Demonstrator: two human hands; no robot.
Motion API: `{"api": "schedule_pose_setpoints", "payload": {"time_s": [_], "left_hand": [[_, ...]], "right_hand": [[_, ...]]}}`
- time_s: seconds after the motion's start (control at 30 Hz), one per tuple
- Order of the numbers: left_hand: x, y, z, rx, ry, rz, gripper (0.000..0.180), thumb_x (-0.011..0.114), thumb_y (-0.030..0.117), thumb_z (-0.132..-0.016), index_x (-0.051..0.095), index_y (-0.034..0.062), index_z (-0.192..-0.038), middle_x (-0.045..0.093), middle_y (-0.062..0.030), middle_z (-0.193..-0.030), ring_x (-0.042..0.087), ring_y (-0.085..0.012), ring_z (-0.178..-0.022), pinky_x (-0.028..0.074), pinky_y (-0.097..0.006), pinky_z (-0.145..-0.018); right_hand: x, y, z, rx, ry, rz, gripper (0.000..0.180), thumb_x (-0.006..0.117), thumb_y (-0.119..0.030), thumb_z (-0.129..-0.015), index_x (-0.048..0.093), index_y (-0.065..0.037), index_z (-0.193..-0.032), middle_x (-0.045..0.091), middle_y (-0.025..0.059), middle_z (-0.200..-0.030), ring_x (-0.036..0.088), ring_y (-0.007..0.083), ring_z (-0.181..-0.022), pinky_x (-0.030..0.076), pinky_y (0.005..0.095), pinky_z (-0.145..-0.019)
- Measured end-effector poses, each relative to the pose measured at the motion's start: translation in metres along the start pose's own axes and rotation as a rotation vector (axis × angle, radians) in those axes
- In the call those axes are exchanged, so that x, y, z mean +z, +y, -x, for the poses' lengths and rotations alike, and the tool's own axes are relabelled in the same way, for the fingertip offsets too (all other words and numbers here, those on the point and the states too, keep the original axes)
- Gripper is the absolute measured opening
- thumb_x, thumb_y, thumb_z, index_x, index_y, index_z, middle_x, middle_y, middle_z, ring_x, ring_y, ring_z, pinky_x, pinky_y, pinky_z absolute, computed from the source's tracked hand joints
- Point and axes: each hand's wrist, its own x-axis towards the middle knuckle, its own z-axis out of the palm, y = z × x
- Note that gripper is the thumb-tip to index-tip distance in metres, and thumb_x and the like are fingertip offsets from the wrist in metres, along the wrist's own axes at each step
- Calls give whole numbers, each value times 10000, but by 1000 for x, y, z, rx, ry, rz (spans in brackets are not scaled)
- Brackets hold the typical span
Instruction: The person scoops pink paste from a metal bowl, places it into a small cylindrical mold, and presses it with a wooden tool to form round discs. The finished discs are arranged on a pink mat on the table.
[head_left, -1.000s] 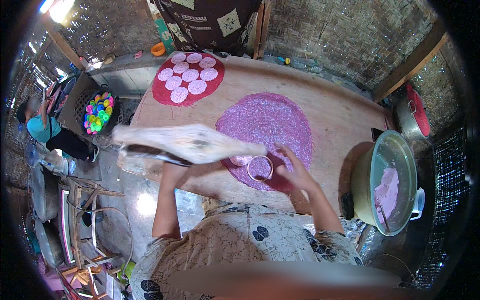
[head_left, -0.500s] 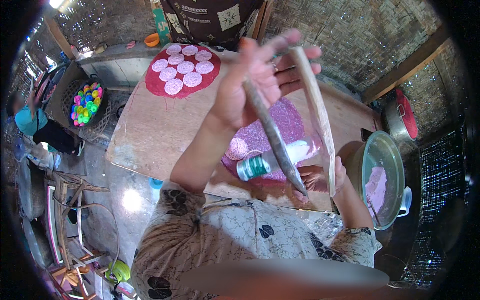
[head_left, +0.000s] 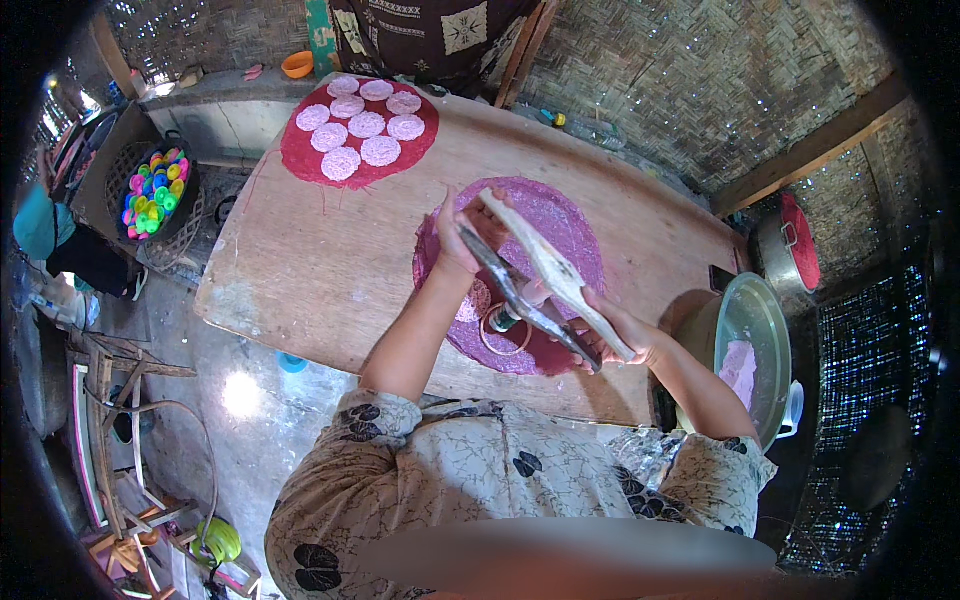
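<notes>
I hold a hand press with two long wooden bars, one dark grey [head_left: 513,290] and one pale [head_left: 548,257]. My left hand [head_left: 458,236] closes round their far ends; my right hand [head_left: 628,328] grips the near ends. Between the bars a cylinder with a green band [head_left: 503,318] points down, mostly hidden. Below it, a thin pale ring [head_left: 507,350] lies on a round purple mat [head_left: 570,210]. Beside the ring sits a round pink nest of strands [head_left: 470,300], partly behind my left forearm.
Several pink strand rounds [head_left: 366,124] lie on a red mat [head_left: 300,165] at the table's far left. At right stands a large green basin [head_left: 785,350] with pink dough [head_left: 739,372]. A basket of colourful cups [head_left: 155,195] and another person [head_left: 75,245] are at far left.
My left hand has come down from a raised, spread position and closed on the bars. The press has dropped toward the mat, its cylinder now turned downward.
</notes>
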Motion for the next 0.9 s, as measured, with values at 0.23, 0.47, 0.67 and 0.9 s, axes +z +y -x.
{"api": "schedule_pose_setpoints", "payload": {"time_s": [0.23,0.47,0.67,0.9], "left_hand": [[-14,9,3,18,-56,-8,688,368,675,-951,618,52,-1101,627,-91,-1015,627,-283,-993,567,-414,-671],[-20,-11,-18,33,-93,64,639,386,650,-959,648,70,-1020,640,-65,-949,632,-266,-959,586,-383,-660],[-21,-32,-1,17,-12,65,444,494,528,-970,594,96,-997,581,-34,-898,595,-240,-886,514,-383,-827],[-22,-30,26,28,158,0,568,423,616,-951,628,90,-1016,635,-59,-908,641,-253,-874,554,-378,-663]], "right_hand": [[15,-4,-5,4,37,147,826,408,-767,-904,551,2,-1173,641,130,-825,663,203,-685,532,310,-531],[4,-6,3,5,138,254,789,386,-767,-912,579,-16,-1055,632,104,-704,631,176,-568,504,299,-474],[0,6,18,52,181,240,757,392,-744,-927,580,-16,-1018,610,98,-672,595,167,-527,468,300,-443],[18,24,20,66,171,181,740,405,-727,-935,578,-12,-1008,580,79,-639,554,159,-490,435,289,-427]]}}
